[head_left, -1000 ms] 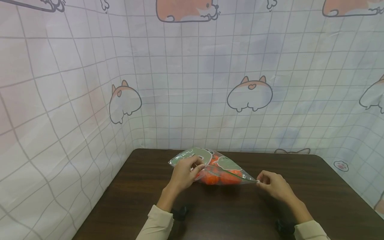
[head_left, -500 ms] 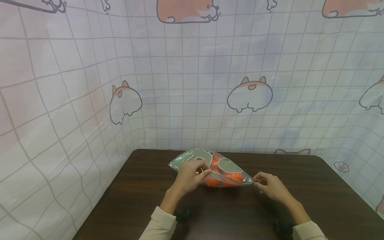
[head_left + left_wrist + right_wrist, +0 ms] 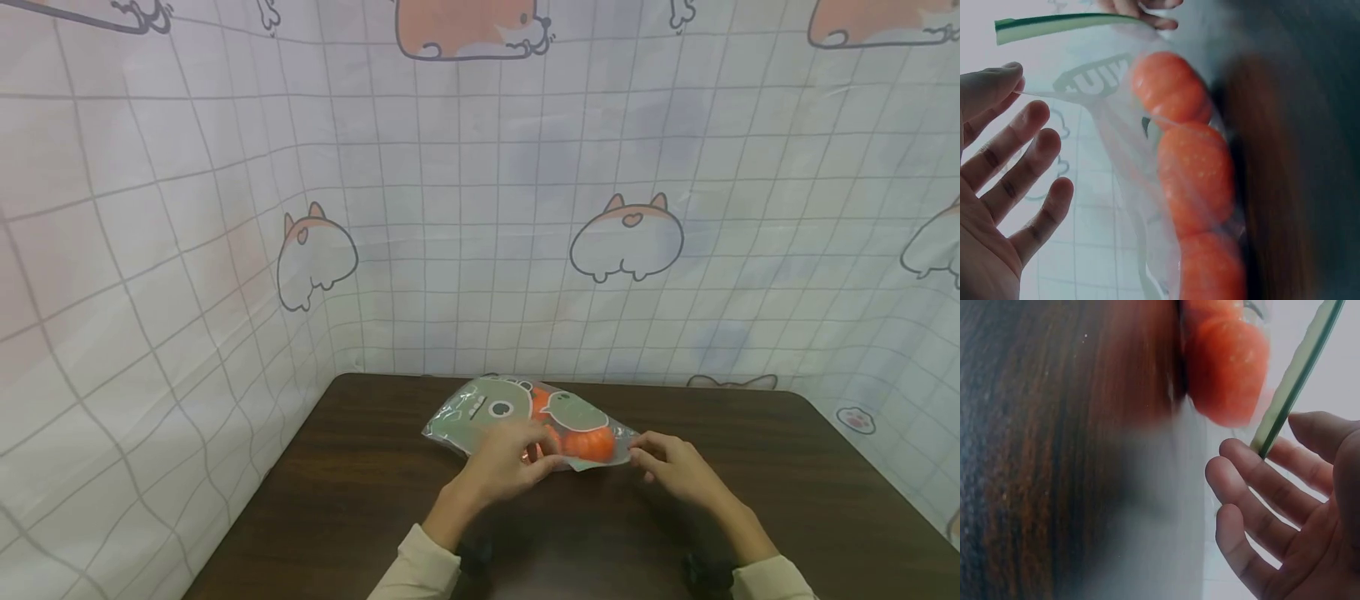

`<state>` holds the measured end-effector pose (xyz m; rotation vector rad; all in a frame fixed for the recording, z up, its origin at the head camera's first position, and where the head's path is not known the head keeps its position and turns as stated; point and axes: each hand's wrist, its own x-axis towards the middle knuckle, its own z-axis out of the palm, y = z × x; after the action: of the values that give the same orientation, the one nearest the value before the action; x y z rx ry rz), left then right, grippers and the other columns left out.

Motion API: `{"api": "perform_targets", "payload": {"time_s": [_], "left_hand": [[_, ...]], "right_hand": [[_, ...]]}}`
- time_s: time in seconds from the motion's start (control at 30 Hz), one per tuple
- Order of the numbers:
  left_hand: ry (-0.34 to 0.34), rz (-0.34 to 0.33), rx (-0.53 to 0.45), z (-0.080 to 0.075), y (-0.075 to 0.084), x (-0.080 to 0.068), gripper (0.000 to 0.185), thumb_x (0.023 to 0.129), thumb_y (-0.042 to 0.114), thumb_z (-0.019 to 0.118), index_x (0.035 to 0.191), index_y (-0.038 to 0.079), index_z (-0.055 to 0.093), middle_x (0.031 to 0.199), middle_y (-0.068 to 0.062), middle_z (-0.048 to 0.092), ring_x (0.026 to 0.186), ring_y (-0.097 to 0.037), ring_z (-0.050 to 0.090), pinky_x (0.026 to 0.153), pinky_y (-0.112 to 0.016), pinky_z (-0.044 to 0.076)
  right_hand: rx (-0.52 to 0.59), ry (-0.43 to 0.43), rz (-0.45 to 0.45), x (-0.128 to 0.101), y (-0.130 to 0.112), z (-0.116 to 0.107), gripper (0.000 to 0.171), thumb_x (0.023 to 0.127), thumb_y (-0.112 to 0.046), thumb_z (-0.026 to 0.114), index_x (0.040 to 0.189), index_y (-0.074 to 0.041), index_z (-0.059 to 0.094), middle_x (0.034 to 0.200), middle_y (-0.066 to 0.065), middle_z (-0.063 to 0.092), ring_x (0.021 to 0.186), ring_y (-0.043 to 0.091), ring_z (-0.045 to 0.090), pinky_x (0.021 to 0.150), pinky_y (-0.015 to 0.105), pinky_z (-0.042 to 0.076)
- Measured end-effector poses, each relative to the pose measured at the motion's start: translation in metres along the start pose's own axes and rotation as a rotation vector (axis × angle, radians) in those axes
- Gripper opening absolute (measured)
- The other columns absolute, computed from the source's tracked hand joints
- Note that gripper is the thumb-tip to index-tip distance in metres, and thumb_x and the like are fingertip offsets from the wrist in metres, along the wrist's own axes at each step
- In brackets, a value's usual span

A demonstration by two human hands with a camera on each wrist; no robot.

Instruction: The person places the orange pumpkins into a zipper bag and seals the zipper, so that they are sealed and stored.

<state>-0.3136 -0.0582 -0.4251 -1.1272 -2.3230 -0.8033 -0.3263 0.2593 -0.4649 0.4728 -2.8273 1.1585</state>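
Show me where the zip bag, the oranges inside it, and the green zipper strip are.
zip bag (image 3: 487,410), head view, printed left panel.
oranges (image 3: 1194,175), left wrist view, middle fruit's skin.
green zipper strip (image 3: 1294,381), right wrist view, mid-length of the strip.

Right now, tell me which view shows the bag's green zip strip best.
The right wrist view: the green zip strip runs sharp beside the right hand. The left wrist view shows a short piece; the head view barely resolves it.

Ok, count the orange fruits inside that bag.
3 show in the left wrist view, stacked in a row in the bag: top, middle, bottom. Others may be hidden.
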Motion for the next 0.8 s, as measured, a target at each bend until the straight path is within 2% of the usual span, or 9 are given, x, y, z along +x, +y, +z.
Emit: {"api": "perform_targets", "payload": {"time_s": [0.33, 0.5, 0.8], "left_hand": [[-0.121, 0.023, 0.049, 0.014, 0.011, 0.001, 0.006, 0.090, 0.031, 0.078, 0.090, 0.025, 0.078, 0.080, 0.016, 0.069, 0.069, 0.003, 0.059, 0.063, -0.006, 0.037], [-0.178, 0.040, 0.081, 0.019, 0.015, 0.001, 0.007, 0.088, 0.034, 0.079, 0.089, 0.027, 0.079, 0.081, 0.020, 0.067, 0.070, 0.008, 0.052, 0.063, -0.006, 0.037], [-0.285, 0.066, 0.102, 0.039, 0.021, -0.001, 0.007, 0.087, 0.038, 0.080, 0.087, 0.031, 0.079, 0.077, 0.023, 0.066, 0.068, 0.013, 0.053, 0.062, -0.005, 0.038]], "right_hand": [[0.033, 0.003, 0.027, 0.002, 0.002, 0.002, 0.034, 0.102, -0.031, 0.062, 0.122, -0.004, 0.067, 0.103, 0.010, 0.074, 0.075, 0.017, 0.068, 0.063, 0.029, 0.050], [0.062, -0.010, 0.046, 0.002, 0.002, 0.004, 0.035, 0.101, -0.027, 0.063, 0.126, -0.002, 0.065, 0.101, 0.011, 0.074, 0.076, 0.016, 0.068, 0.059, 0.028, 0.052], [0.052, -0.034, 0.059, 0.000, 0.004, 0.006, 0.038, 0.099, -0.022, 0.065, 0.132, -0.004, 0.062, 0.102, 0.012, 0.074, 0.078, 0.017, 0.069, 0.059, 0.029, 0.052]]}}
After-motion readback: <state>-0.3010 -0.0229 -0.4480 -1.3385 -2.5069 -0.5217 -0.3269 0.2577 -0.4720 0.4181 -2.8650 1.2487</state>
